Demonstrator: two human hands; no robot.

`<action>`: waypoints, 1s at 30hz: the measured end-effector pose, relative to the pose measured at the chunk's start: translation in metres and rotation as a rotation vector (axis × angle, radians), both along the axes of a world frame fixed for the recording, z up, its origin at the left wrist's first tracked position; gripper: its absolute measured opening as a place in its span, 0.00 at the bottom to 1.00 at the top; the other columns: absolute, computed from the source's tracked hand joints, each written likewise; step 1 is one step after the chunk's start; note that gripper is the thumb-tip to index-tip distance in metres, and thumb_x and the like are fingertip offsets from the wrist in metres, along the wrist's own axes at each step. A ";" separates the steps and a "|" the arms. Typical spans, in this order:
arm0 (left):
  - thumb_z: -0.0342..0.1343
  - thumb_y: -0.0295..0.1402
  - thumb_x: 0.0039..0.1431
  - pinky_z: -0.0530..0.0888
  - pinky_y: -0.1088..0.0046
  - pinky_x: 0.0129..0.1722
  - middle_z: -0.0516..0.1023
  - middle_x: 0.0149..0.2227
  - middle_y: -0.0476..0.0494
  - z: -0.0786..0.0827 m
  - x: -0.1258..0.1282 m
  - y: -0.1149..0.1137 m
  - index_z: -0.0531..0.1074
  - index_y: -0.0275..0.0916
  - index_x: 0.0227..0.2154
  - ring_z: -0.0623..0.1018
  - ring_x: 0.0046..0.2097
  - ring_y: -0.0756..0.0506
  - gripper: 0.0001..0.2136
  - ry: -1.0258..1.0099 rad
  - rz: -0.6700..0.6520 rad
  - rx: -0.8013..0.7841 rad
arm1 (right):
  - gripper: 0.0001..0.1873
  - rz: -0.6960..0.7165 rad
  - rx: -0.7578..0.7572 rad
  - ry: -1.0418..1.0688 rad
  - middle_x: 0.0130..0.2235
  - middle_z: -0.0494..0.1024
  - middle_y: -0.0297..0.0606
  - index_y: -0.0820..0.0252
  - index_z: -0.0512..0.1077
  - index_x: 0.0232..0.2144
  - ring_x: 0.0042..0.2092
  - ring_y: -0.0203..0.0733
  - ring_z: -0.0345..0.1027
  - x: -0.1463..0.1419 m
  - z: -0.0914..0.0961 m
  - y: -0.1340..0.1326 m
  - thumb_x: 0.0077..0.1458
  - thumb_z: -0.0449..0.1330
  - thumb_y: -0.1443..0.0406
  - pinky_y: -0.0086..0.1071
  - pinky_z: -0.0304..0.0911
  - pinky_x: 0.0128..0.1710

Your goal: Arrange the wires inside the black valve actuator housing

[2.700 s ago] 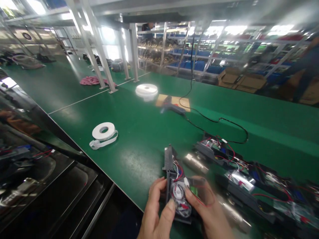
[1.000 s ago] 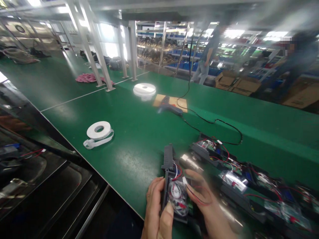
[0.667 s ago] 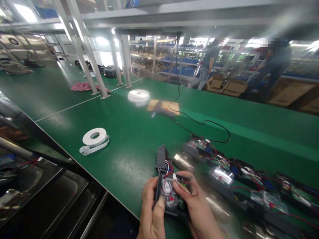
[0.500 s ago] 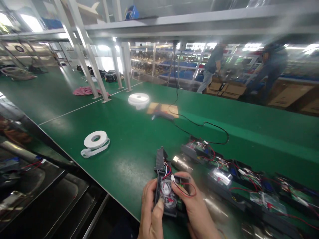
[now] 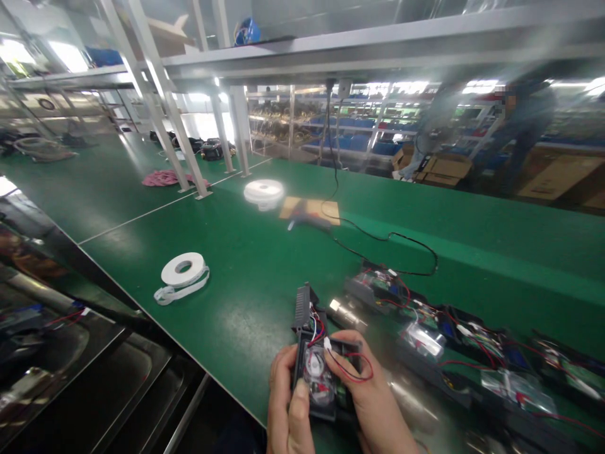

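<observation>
Left hand (image 5: 287, 410) grips the left edge of a small black open electronic module (image 5: 317, 384), thumb laid over its front face, fingers curled behind. Right hand (image 5: 373, 403) closes on the module's right side; index finger and thumb pinch near a white connector (image 5: 327, 342) carrying red and black wires (image 5: 355, 373), which loop over the right hand's knuckles. Module is held just above the near edge of the green surface (image 5: 265, 277), at 6 o'clock in the head view. A clear round part with red detail shows inside its housing; finer detail blurred.

A black ribbed part (image 5: 301, 306) stands up from the module's top end, at 12 o'clock from the hands. Just beside it, at 1 o'clock, lies a short metal cylinder (image 5: 347, 313).

At 3 o'clock from the hands, a row of similar open modules (image 5: 454, 340) with red wiring runs toward the right edge, lying on the surface.

At 10 o'clock, well apart, a roll of white tape (image 5: 183, 272) with a loose tail. At 12 o'clock, farther off, a second white roll (image 5: 263, 191); near it a corded hand tool (image 5: 307, 219) rests on a tan pad (image 5: 309, 208), its black cord (image 5: 392, 243) curling toward the module row.

Beyond the surface: shelving, cardboard boxes (image 5: 439, 169), a blurred person (image 5: 524, 129).
</observation>
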State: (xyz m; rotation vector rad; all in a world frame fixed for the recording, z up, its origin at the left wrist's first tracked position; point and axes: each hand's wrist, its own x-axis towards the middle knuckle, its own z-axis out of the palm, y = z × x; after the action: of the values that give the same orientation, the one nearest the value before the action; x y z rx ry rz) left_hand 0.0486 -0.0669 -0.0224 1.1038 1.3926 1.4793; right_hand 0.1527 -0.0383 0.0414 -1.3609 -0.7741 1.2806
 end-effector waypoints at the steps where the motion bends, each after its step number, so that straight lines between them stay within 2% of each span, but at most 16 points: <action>1: 0.44 0.46 0.69 0.66 0.69 0.60 0.74 0.57 0.38 0.000 0.000 0.000 0.72 0.40 0.54 0.72 0.60 0.39 0.21 -0.003 0.001 0.003 | 0.19 -0.003 0.006 -0.003 0.33 0.77 0.30 0.55 0.73 0.35 0.38 0.42 0.66 -0.001 0.000 0.000 0.48 0.72 0.52 0.30 0.61 0.40; 7: 0.42 0.46 0.70 0.63 0.66 0.62 0.72 0.60 0.38 0.004 0.002 -0.003 0.70 0.41 0.55 0.70 0.62 0.38 0.21 -0.009 -0.028 -0.020 | 0.19 -0.008 0.013 -0.008 0.34 0.76 0.30 0.55 0.73 0.37 0.38 0.43 0.66 0.000 0.001 -0.001 0.48 0.72 0.53 0.31 0.61 0.41; 15: 0.40 0.46 0.70 0.62 0.61 0.64 0.71 0.60 0.35 0.008 0.007 -0.003 0.71 0.39 0.53 0.69 0.63 0.36 0.22 0.024 0.027 -0.071 | 0.20 0.024 0.017 -0.059 0.32 0.75 0.29 0.54 0.73 0.35 0.37 0.41 0.67 0.004 -0.004 0.002 0.48 0.72 0.50 0.30 0.61 0.40; 18: 0.40 0.45 0.70 0.63 0.61 0.65 0.71 0.60 0.36 0.005 0.011 -0.003 0.71 0.40 0.53 0.68 0.64 0.36 0.21 0.056 0.077 -0.059 | 0.25 0.012 -0.022 -0.054 0.43 0.80 0.33 0.51 0.74 0.44 0.48 0.47 0.71 0.007 -0.004 -0.005 0.48 0.72 0.47 0.32 0.64 0.48; 20: 0.41 0.44 0.70 0.64 0.61 0.65 0.72 0.60 0.37 0.004 0.013 -0.004 0.72 0.42 0.53 0.69 0.63 0.36 0.20 0.075 0.107 -0.048 | 0.35 -0.002 -0.021 -0.067 0.56 0.77 0.35 0.47 0.70 0.55 0.59 0.51 0.68 0.009 -0.005 -0.013 0.49 0.70 0.44 0.35 0.63 0.56; 22: 0.42 0.44 0.70 0.65 0.60 0.64 0.72 0.59 0.37 0.004 0.013 -0.005 0.72 0.43 0.52 0.69 0.63 0.35 0.19 0.088 0.106 -0.032 | 0.45 0.004 0.022 -0.121 0.62 0.74 0.38 0.46 0.63 0.64 0.64 0.53 0.64 0.009 -0.008 -0.022 0.48 0.69 0.40 0.37 0.62 0.60; 25: 0.41 0.43 0.70 0.67 0.57 0.62 0.73 0.58 0.36 0.006 0.012 -0.004 0.72 0.43 0.52 0.71 0.61 0.35 0.19 0.097 0.081 -0.023 | 0.50 0.006 0.073 -0.231 0.58 0.77 0.43 0.49 0.59 0.66 0.60 0.57 0.70 0.006 -0.014 -0.030 0.48 0.69 0.41 0.41 0.66 0.59; 30: 0.44 0.42 0.70 0.70 0.60 0.60 0.74 0.56 0.37 0.005 0.006 -0.001 0.72 0.43 0.52 0.73 0.59 0.37 0.17 0.076 0.060 0.004 | 0.42 -0.026 0.078 -0.246 0.53 0.80 0.43 0.52 0.60 0.62 0.52 0.52 0.76 0.000 -0.018 -0.030 0.51 0.68 0.45 0.39 0.70 0.54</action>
State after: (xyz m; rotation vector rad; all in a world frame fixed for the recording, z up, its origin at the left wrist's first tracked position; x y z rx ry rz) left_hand 0.0547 -0.0679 -0.0176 1.1408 1.4873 1.4963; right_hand 0.1523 -0.0678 0.0236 -1.4769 -0.9610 1.0628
